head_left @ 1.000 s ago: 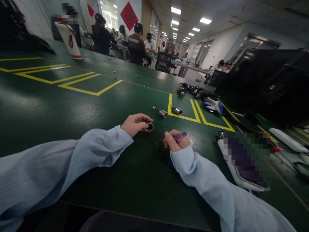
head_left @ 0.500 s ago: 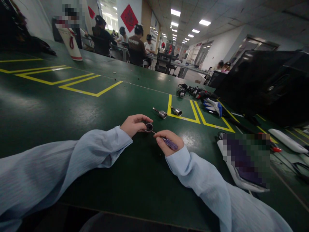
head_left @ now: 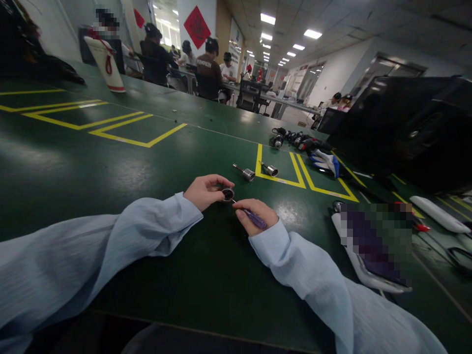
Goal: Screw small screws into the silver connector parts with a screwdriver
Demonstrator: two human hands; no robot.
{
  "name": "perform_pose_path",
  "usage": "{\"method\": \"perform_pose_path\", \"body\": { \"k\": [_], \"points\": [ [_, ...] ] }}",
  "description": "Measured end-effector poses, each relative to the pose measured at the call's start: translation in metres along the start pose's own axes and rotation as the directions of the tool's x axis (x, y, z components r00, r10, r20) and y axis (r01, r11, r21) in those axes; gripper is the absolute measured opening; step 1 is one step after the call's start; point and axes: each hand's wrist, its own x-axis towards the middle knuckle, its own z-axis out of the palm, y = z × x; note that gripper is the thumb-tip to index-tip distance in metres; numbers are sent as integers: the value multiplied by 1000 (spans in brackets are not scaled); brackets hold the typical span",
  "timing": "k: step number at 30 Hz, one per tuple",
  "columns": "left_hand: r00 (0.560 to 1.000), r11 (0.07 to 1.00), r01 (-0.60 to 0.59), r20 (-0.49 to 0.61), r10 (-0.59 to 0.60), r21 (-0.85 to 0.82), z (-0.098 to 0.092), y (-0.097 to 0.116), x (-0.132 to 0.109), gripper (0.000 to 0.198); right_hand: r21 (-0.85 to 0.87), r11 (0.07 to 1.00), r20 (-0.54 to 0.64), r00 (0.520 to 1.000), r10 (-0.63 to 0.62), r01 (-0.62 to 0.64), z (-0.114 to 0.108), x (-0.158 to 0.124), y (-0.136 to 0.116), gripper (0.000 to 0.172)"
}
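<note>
My left hand is closed on a hole saw, a short metal cup whose dark round mouth faces right. The fingers hide the rest of it. In my right hand is a screwdriver with a see-through purple handle. Its thin shaft points left, and the tip reaches the cup's mouth; whether it touches inside I cannot tell. Just beyond my hands two more metal hole saws lie on the green table: one on bare green, another inside a yellow taped outline.
Right of my right arm lies a tablet-like device in a white frame, partly blurred. Further back are a blue-and-white glove, dark tools with cables and a large black case. A paper cup stands far left. Several people sit beyond.
My right hand has shifted slightly left with the screwdriver, closer to the hole saw, and the handle has turned a little. My left hand has stayed in place.
</note>
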Motion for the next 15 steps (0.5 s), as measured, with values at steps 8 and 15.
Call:
{"method": "perform_pose_path", "body": {
  "k": [8,15],
  "points": [
    [999,999,-33,17,32,25,-2,-2,0,27,-16,1000,13,1000,7,-7,0,0,-3,14],
    [1000,1000,-16,11,15,17,0,-1,-1,24,-49,999,31,1000,-2,4,0,1,-4,15]
  ]
}}
